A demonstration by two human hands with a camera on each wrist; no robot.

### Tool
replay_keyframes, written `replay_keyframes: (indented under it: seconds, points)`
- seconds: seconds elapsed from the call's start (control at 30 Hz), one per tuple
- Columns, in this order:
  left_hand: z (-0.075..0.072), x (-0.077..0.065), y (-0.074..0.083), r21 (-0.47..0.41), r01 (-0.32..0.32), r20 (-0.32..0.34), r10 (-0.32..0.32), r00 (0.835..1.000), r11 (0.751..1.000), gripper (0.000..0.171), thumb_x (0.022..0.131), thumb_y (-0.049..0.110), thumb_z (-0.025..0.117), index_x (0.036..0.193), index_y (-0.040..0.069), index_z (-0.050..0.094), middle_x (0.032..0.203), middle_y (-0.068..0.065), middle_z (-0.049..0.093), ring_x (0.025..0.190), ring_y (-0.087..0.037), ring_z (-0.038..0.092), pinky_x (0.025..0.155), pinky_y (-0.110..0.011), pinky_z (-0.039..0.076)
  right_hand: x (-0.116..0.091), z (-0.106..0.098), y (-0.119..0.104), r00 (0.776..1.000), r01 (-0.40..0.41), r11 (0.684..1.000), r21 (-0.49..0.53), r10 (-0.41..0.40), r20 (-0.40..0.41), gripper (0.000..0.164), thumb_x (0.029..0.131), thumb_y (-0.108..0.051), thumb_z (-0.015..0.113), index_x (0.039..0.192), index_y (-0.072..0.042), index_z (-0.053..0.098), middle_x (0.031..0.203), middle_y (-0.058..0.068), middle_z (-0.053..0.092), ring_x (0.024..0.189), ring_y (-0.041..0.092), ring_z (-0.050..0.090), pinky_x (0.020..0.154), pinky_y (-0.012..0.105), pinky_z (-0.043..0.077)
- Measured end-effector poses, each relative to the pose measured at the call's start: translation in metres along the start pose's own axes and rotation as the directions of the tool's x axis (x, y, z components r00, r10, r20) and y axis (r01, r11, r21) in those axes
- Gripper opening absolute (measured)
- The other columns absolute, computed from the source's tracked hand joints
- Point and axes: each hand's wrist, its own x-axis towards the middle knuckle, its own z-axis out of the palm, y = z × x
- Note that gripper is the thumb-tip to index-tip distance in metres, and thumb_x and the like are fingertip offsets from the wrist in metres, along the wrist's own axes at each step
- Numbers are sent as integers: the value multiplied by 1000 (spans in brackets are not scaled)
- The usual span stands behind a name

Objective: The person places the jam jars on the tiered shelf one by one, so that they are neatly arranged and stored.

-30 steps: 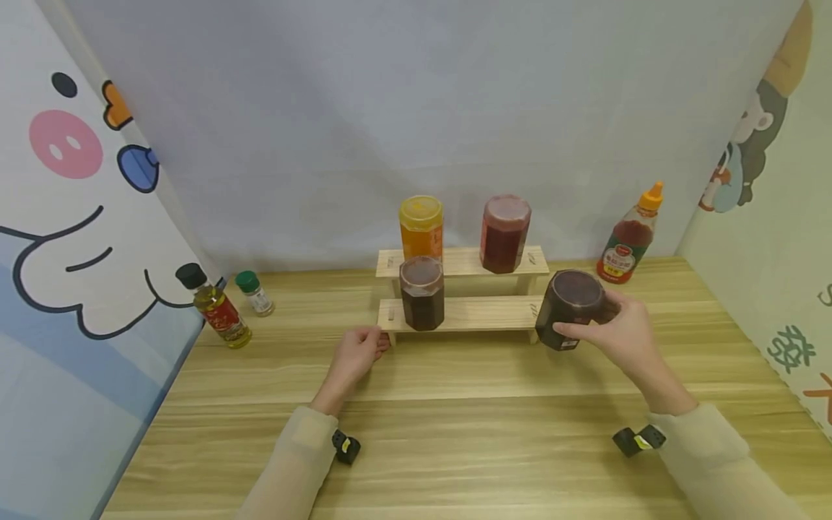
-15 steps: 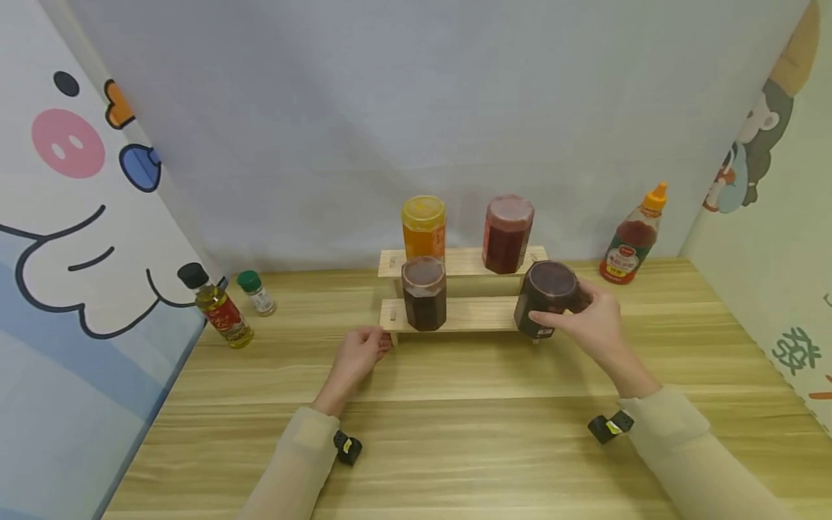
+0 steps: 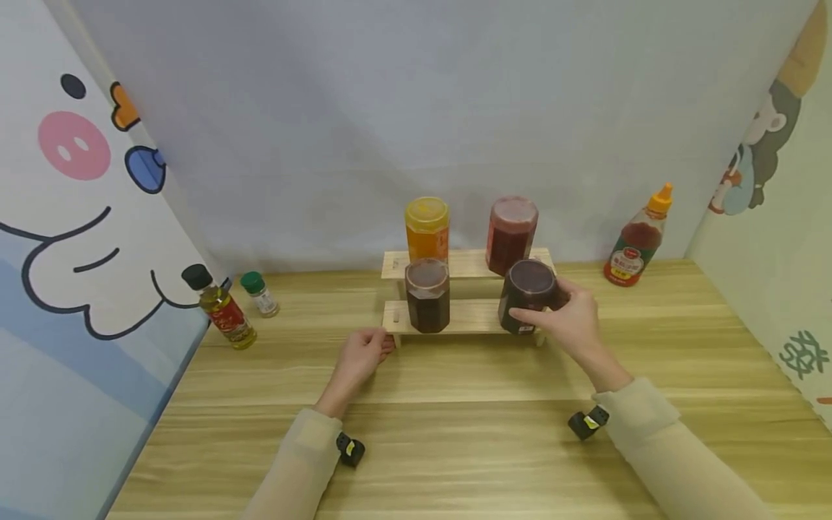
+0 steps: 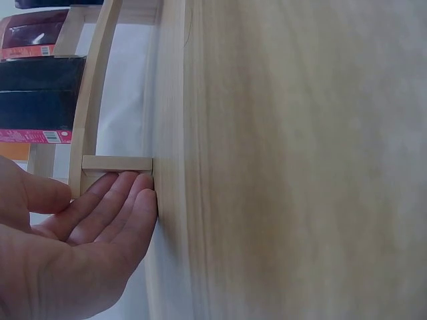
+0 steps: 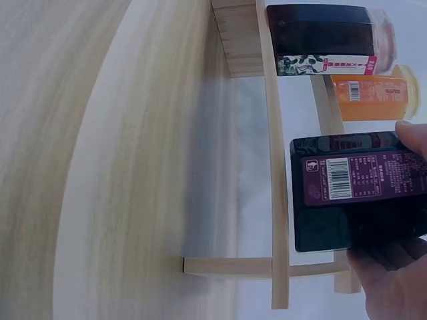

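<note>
A two-tier wooden rack stands on the table. My left hand holds its lower left end; in the left wrist view the thumb rests at the board's end and the fingers lie against the leg. My right hand grips a dark jam jar round its sides, upright over the lower board's right end. A narrow gap shows between jar and board in the right wrist view. Another dark jar stands at the lower board's left. An orange jar and a red jar stand on the upper board.
A ketchup bottle with an orange nozzle stands back right. On the left are an oil bottle and a small green-capped shaker. A pale cloth wall closes off the back.
The right hand has carried the dark jar leftward, from beside the rack's right end to over the lower board. My left hand has kept its place at the rack's left end.
</note>
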Motion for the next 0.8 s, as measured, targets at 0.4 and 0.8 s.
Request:
replay_keyframes:
  seconds: [0.4,0.8]
  points:
    - [0,-1,-2,-7,-3,6,3,1000,1000,38,103,20,42,115,-11,62,107,-20,66,101,-28,64,86,-36,52,10,12,21,998,-44,999,9,44,-33,62,64,-19,91,115,1,63,107,14,66,94,17,62,78,25,53]
    - [-1,1,-1,-13,-3,10,4,1000,1000,38,103,19,42,114,-11,62,106,-20,66,101,-29,64,85,-36,53,12,13,26,1000,-2,1000,-17,2,-8,62,65,-21,90,117,0,63,109,14,67,95,17,65,82,31,54]
